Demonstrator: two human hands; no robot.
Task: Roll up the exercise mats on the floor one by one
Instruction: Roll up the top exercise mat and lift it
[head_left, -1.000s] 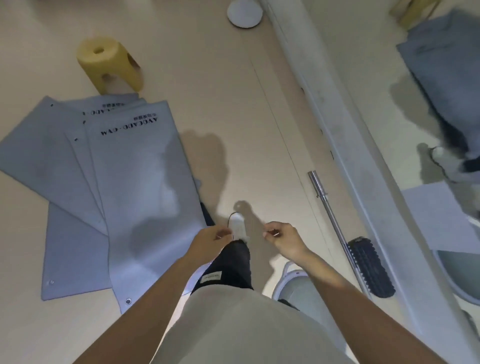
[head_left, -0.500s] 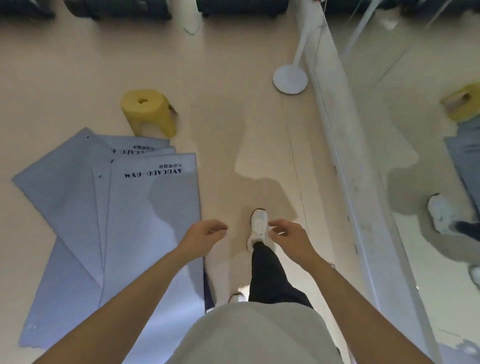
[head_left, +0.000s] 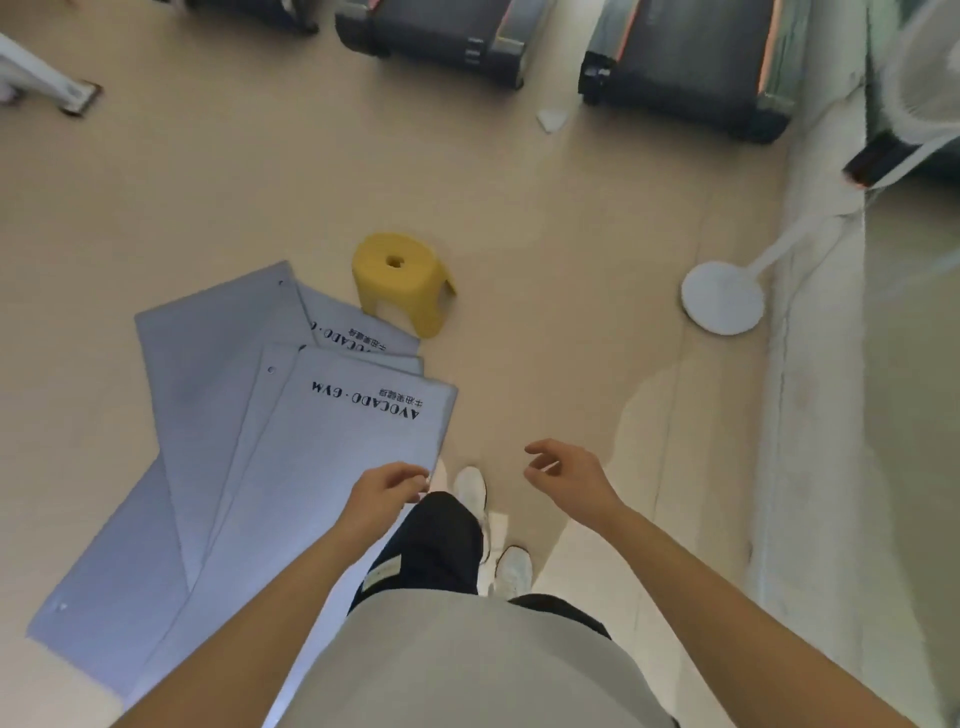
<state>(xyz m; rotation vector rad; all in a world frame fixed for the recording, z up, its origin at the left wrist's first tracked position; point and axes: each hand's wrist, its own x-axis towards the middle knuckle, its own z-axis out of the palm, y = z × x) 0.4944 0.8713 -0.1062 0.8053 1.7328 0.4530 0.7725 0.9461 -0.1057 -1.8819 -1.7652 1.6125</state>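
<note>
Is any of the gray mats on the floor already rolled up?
No, all the gray mats lie flat on the floor, overlapping one another.

Several grey-blue exercise mats (head_left: 208, 395) lie flat and unrolled in a fanned, overlapping pile, their far corners just beside the yellow stool (head_left: 400, 280). The top mat (head_left: 332, 467) reads "AVOCADO·GYM".

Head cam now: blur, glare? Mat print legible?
Head view: print on the top grey exercise mat is legible; the right edge past the round white fan base smears; a pale glare patch lies on the beige floor.
</note>
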